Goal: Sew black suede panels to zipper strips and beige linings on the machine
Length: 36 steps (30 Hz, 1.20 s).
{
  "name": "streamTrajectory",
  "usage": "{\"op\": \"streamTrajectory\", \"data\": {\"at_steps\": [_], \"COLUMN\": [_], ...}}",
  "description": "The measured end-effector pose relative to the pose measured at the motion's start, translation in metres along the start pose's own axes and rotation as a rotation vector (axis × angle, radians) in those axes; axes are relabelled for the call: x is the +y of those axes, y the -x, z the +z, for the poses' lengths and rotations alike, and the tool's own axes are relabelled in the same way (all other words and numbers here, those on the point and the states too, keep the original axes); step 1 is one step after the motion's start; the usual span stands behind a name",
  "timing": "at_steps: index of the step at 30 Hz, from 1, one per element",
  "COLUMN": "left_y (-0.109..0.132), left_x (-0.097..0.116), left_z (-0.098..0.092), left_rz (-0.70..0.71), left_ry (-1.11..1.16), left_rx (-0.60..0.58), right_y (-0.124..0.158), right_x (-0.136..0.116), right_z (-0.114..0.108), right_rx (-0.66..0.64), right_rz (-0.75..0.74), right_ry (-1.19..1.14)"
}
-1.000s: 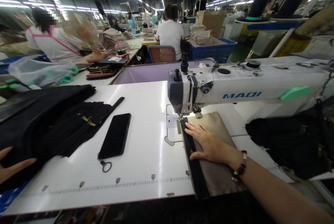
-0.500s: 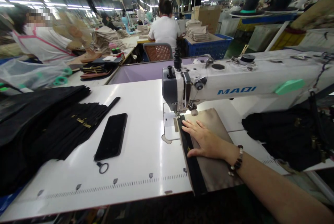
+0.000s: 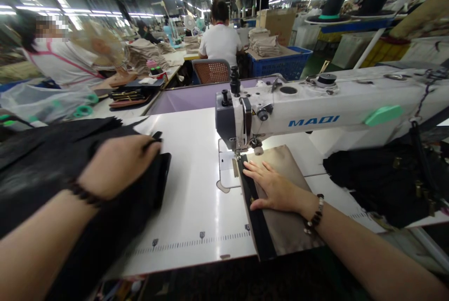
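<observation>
My right hand (image 3: pixel 275 188) lies flat, fingers spread, on a beige-grey panel (image 3: pixel 291 226) and the black zipper strip (image 3: pixel 257 214) along its left edge. The strip's far end sits under the needle area of a white sewing machine (image 3: pixel 270 109). On the left, my left hand (image 3: pixel 119 163), slightly blurred, is closed on a black fabric piece (image 3: pixel 115 231) that hangs down beside my forearm. This cloth partly covers a black phone (image 3: pixel 164 175) on the table. Behind the hand lies a stack of black fabric (image 3: pixel 45 151).
Black pieces with brass zipper pulls (image 3: pixel 379 179) lie under the machine arm at right. A ruler scale (image 3: pixel 224 238) runs along the front of the white table (image 3: pixel 192 189). Beyond are a blue crate (image 3: pixel 280 63), a seated person (image 3: pixel 220 39) and another person (image 3: pixel 63 60) at left.
My left hand has come into view from the left and closed on a black fabric piece, drawing it over part of the phone. The right hand and the panel stay in place.
</observation>
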<state>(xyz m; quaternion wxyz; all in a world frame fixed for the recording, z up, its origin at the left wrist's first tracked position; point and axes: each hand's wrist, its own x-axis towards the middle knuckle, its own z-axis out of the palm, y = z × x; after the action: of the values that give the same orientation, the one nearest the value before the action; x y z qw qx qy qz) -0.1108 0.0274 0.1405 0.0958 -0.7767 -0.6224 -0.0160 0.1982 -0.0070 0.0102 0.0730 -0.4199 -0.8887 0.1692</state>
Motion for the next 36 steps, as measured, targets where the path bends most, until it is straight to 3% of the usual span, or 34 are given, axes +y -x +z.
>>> {"op": "streamTrajectory", "data": {"at_steps": [2,5,8,14,18,23,26,29,32,36], "left_y": [-0.003,0.000,0.011,0.037,0.050,0.042,0.024,0.008,-0.003,-0.014], "left_x": [0.037,0.087,0.108,0.101,0.112,0.127,0.118,0.104,0.102,0.108], "left_z": [0.026,0.062,0.077,0.075,0.082,0.086,0.079,0.075,0.077,0.083], "left_rz": [0.118,0.217,0.238,0.166,0.133,0.188,0.215,0.110,0.017,0.081], "left_ry": [0.057,0.193,0.284,0.615,0.764,0.874,1.031,1.344,1.503,1.561], "left_rx": [-0.135,-0.209,-0.224,-0.224,-0.189,-0.122,-0.303,-0.556,-0.612,-0.666], "right_y": [0.000,-0.001,-0.001,0.000,0.000,0.001,0.001,0.000,0.000,0.001], "right_x": [-0.001,-0.002,-0.002,-0.001,0.000,-0.001,-0.001,0.000,0.000,-0.002], "right_z": [0.000,-0.001,-0.001,0.000,0.002,0.002,0.002,0.002,0.001,-0.001], "right_rx": [0.000,-0.004,-0.020,-0.017,-0.012,-0.025,-0.018,-0.002,-0.001,-0.001], "right_rz": [-0.001,0.005,0.009,0.015,0.014,0.026,0.012,0.001,0.005,-0.012], "right_ry": [-0.001,-0.005,-0.006,-0.012,-0.024,-0.005,-0.014,-0.022,-0.021,-0.031]}}
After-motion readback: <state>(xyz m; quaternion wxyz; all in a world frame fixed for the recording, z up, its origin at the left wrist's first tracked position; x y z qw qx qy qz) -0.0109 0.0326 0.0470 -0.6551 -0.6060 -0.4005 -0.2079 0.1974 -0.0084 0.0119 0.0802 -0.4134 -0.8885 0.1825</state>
